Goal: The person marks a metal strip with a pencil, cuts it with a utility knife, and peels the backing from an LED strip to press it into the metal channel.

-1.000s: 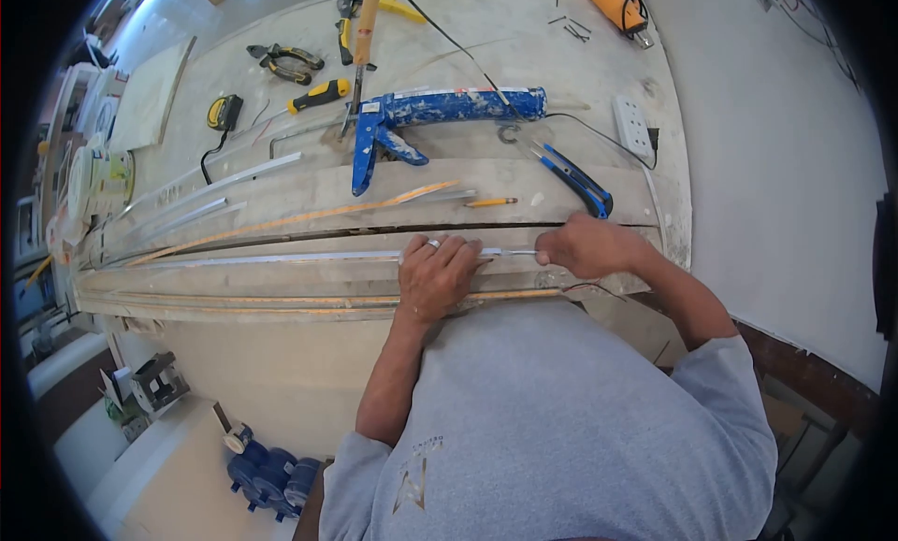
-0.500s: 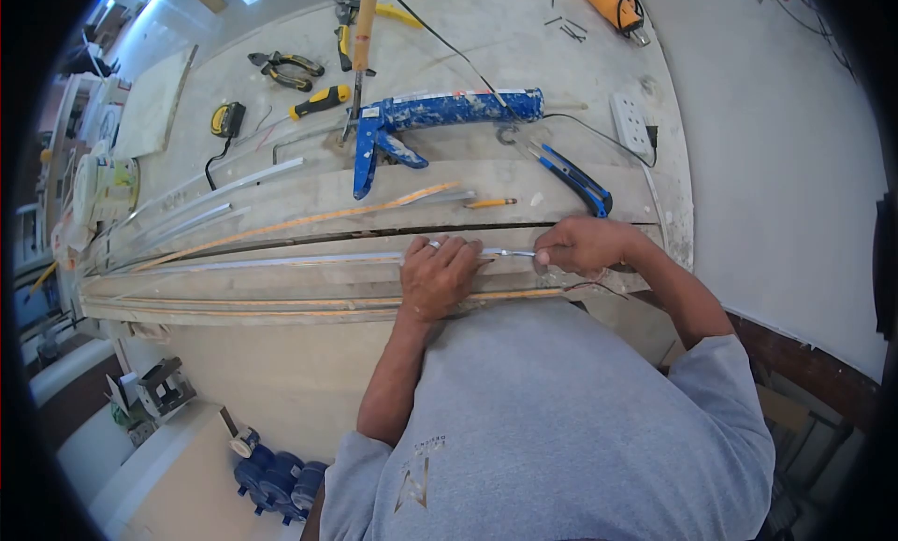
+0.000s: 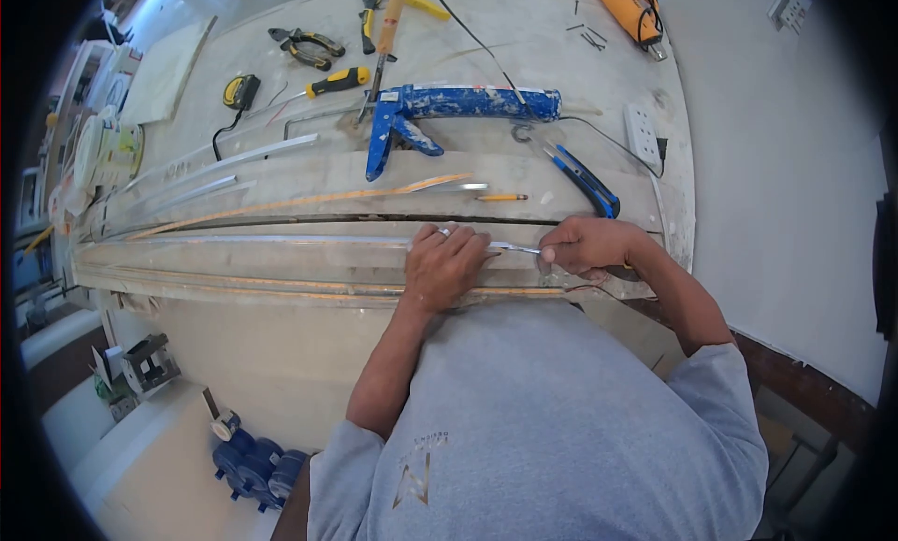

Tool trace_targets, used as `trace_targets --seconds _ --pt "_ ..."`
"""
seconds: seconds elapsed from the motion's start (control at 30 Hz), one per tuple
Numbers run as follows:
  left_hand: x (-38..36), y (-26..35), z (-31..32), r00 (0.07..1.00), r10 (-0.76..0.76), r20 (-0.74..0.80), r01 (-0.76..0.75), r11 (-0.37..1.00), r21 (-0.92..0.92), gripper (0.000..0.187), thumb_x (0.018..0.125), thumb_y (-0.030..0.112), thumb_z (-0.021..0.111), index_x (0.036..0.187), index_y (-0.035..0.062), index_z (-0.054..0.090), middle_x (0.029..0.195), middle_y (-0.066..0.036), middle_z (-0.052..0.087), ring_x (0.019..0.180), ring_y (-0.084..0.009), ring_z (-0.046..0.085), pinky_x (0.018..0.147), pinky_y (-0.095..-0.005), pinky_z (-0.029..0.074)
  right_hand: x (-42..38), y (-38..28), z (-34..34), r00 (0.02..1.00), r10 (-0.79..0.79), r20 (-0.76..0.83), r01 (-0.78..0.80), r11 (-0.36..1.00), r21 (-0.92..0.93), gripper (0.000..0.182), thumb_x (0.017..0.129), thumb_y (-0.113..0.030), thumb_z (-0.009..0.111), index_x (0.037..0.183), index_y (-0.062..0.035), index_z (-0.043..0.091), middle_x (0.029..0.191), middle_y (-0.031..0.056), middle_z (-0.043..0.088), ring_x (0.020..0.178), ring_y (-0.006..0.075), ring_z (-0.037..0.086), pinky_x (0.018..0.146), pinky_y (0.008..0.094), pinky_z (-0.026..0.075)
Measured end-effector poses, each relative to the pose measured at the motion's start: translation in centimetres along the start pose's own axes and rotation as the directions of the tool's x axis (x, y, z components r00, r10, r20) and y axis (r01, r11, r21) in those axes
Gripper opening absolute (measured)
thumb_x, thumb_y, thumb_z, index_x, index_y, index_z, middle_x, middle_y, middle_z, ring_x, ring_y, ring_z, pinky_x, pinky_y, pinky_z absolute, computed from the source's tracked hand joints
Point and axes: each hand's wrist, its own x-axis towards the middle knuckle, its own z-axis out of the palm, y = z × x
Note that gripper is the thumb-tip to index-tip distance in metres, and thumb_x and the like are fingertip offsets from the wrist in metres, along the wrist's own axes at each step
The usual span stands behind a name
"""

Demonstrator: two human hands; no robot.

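Note:
A long, thin metal strip [image 3: 309,242] lies along the front of the workbench. My left hand [image 3: 444,268] is closed over its right end, fingers bent and pressed down. Just past those fingers, my right hand [image 3: 591,245] pinches a slim metal shaft [image 3: 526,249] that points left at the strip's end. Its full form is hidden in my fist. Nearer my body, LED strips in narrow channels [image 3: 346,287] run along the bench edge, with a thin wire [image 3: 599,287] at their right end.
Beyond my hands lie a pencil [image 3: 502,198], a blue utility knife [image 3: 585,181] and a blue caulking gun [image 3: 468,103]. Farther off are pliers [image 3: 307,47], a screwdriver [image 3: 339,82], a tape measure [image 3: 240,91], a power strip [image 3: 642,134] and an orange power tool [image 3: 627,8].
The camera view has shifted slightly, so the bench tools appear a little higher and farther right. Both hands keep their holds at the strip's right end.

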Motion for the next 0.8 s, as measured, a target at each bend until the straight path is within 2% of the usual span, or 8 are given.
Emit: trace_targets --seconds 0.17,0.33,0.4,0.53,0.6,0.63,0.7,0.8 --pt "0.5 -0.1 0.1 0.996 0.022 -0.081 -0.027 0.998 -0.051 0.017 0.087 0.029 0.079 0.094 0.0170 0.069 0.085 0.000 0.065 0.068 -0.0204 0.063 0.069 -0.0375 0.044 -0.8 -1.0 1.1 0.992 -0.007 -0.125 -0.004 0.996 -0.084 0.038 0.110 -0.038 0.057 0.109 -0.0034 0.072 0.061 -0.0012 0.049 0.049 0.0131 0.054 0.047 0.0338 0.046" --pt "1.2 -0.1 0.1 0.999 -0.019 0.044 0.021 0.998 -0.053 0.024 0.078 0.026 0.087 0.094 0.0174 0.072 0.085 0.002 0.067 0.071 -0.0195 0.065 0.068 -0.0376 0.045 -1.4 -0.8 2.7 0.958 0.048 -0.282 -0.077 0.993 -0.093 0.041 0.111 -0.040 0.056 0.110 -0.0016 0.070 0.061 -0.0018 0.048 0.047 0.0128 0.052 0.045 0.0326 0.044" --pt "0.9 -0.1 0.4 0.999 -0.020 0.049 0.022 0.999 -0.027 0.023 0.078 0.026 0.087 0.094 0.0172 0.072 0.085 0.002 0.067 0.071 -0.0197 0.065 0.067 -0.0376 0.045 0.1 2.3 1.7 0.999 -0.007 -0.041 0.020 0.945 0.326 0.043 0.113 -0.043 0.054 0.108 -0.0019 0.068 0.063 0.0000 0.050 0.050 0.0143 0.056 0.050 0.0331 0.049" --pt "1.0 -0.3 0.4 1.000 0.012 -0.006 -0.012 0.999 -0.033 0.022 0.078 0.026 0.086 0.092 0.0168 0.072 0.083 0.001 0.066 0.070 -0.0201 0.065 0.067 -0.0374 0.045 0.5 1.3 2.3 1.000 -0.017 0.019 0.008 0.907 0.420 0.044 0.114 -0.043 0.052 0.106 -0.0022 0.067 0.063 0.0017 0.050 0.051 0.0159 0.060 0.053 0.0342 0.051" --pt "1.2 -0.3 0.3 1.000 0.010 0.002 -0.010 1.000 -0.021 0.022 0.079 0.026 0.086 0.092 0.0166 0.072 0.083 0.001 0.066 0.070 -0.0202 0.065 0.067 -0.0376 0.045 -0.9 -1.3 2.7 0.984 0.049 -0.168 -0.037 0.997 0.075 0.043 0.115 -0.040 0.051 0.101 -0.0026 0.067 0.059 0.0011 0.053 0.052 0.0155 0.063 0.049 0.0312 0.049" --pt "1.1 -0.2 0.2 1.000 0.005 0.013 -0.005 1.000 -0.011 0.022 0.079 0.026 0.086 0.092 0.0164 0.072 0.082 0.001 0.066 0.070 -0.0202 0.065 0.066 -0.0377 0.045 -0.8 -1.1 2.5 0.985 0.049 -0.167 -0.036 0.996 0.075 0.043 0.115 -0.040 0.051 0.101 -0.0026 0.067 0.059 0.0011 0.053 0.052 0.0155 0.063 0.049 0.0312 0.049" --pt "1.2 -0.1 0.3 1.000 0.011 0.011 -0.010 1.000 -0.019 0.022 0.079 0.026 0.086 0.092 0.0162 0.072 0.082 0.001 0.066 0.070 -0.0202 0.065 0.066 -0.0378 0.046 -0.6 -0.6 1.8 0.894 -0.338 -0.294 0.131 0.824 -0.551 0.042 0.115 -0.037 0.051 0.098 -0.0008 0.065 0.062 0.0048 0.057 0.050 0.0176 0.063 0.051 0.0327 0.051" --pt "1.0 -0.2 0.5 1.000 0.006 0.006 -0.006 1.000 -0.023 0.022 0.079 0.027 0.086 0.091 0.0162 0.071 0.082 0.001 0.066 0.070 -0.0201 0.065 0.066 -0.0376 0.046 -1.8 -1.7 1.7 0.943 -0.183 -0.279 0.032 0.881 -0.472 0.041 0.114 -0.035 0.051 0.098 0.0010 0.064 0.063 0.0093 0.059 0.053 0.0216 0.065 0.057 0.0384 0.053"
